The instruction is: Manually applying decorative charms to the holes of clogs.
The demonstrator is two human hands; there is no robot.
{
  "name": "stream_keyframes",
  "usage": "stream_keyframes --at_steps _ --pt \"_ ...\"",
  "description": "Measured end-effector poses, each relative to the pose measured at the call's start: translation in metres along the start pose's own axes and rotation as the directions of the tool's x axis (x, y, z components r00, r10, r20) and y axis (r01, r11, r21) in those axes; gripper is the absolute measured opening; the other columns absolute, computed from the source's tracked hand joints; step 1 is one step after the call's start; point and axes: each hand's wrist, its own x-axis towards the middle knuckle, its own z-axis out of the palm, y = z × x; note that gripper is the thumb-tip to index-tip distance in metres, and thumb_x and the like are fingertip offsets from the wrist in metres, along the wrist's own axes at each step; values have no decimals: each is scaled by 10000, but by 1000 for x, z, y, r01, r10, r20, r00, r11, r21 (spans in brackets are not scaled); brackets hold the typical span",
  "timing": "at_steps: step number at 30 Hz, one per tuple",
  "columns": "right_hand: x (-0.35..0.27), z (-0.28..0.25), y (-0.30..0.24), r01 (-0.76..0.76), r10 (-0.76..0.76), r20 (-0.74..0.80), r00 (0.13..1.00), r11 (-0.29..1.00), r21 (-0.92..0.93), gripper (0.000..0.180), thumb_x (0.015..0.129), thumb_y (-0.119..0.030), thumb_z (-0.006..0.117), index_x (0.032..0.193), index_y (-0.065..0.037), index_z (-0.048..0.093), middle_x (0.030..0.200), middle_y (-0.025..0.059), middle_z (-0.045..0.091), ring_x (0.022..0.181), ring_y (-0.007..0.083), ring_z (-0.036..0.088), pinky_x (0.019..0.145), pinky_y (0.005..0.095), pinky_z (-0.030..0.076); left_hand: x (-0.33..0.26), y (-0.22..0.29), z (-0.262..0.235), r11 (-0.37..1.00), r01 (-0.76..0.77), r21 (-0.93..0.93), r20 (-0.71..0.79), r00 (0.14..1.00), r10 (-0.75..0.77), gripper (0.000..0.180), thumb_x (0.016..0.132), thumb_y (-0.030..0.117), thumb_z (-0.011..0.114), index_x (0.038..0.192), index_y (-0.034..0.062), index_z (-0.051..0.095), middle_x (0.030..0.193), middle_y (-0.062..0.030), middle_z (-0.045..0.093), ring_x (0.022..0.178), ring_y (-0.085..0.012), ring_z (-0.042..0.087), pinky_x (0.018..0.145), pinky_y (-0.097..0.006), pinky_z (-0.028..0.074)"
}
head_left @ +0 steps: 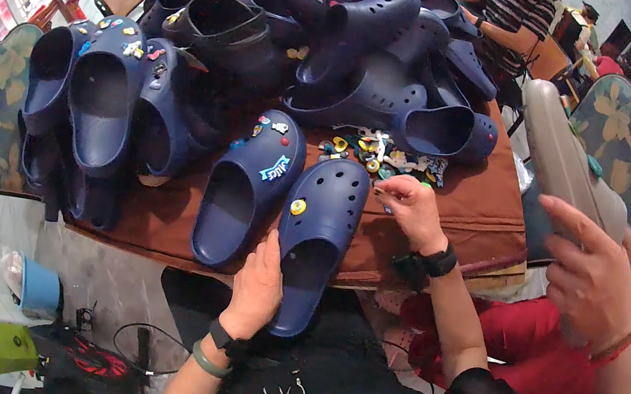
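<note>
My left hand (pixel 257 287) is closed on the side of a navy clog (pixel 322 215), which lies toe away from me with its heel over the table's near edge. One round yellow charm (pixel 298 207) sits on the clog's upper. My right hand (pixel 411 211) is raised just right of the clog's toe, thumb and forefinger pinched; what they hold is too small to make out. Behind that hand lies a pile of colourful shoe charms (pixel 377 153). Touching the first clog on its left is another navy clog (pixel 250 186), with several charms fixed to its upper.
Navy clogs (pixel 359 37) are heaped at the back of the brown-covered table (pixel 154 212). Decorated clogs (pixel 105 95) are stacked at the left. At right, a co-worker's hand (pixel 599 274) is close to a grey-brown clog (pixel 562 146). More people sit at the far side.
</note>
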Motion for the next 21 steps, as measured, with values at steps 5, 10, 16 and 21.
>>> stream_keyframes --at_steps 5,10,16,21 --pt "37 28 -43 284 -289 51 956 955 80 106 790 -54 707 894 -32 711 917 110 696 858 259 663 760 341 526 1 0 2 997 -53 64 -41 998 56 611 805 -34 527 1383 -57 330 1124 -201 544 901 -359 584 741 -442 536" --pt "57 47 -37 574 -527 245 814 796 -192 76 788 -82 657 840 -35 685 860 100 662 869 292 625 788 370 519 1 0 4 998 -48 40 -53 997 50 610 803 -37 519 1380 -63 322 1111 -197 540 907 -359 580 739 -433 539" --pt "43 36 -71 671 -450 499 740 537 -511 324 675 -70 634 992 -92 698 1045 11 611 1068 221 534 937 360 449 1 -3 3 999 -38 -2 -50 998 38 588 813 -38 504 1373 -72 328 1106 -204 530 946 -361 566 754 -426 536" --pt "44 40 -72 639 -338 548 765 510 -576 356 685 -63 640 1031 -103 709 1002 12 598 1074 220 530 1036 459 336 0 -5 5 998 -64 -17 -87 994 62 582 815 -52 497 1371 -79 328 1129 -216 527 958 -373 560 769 -425 533"
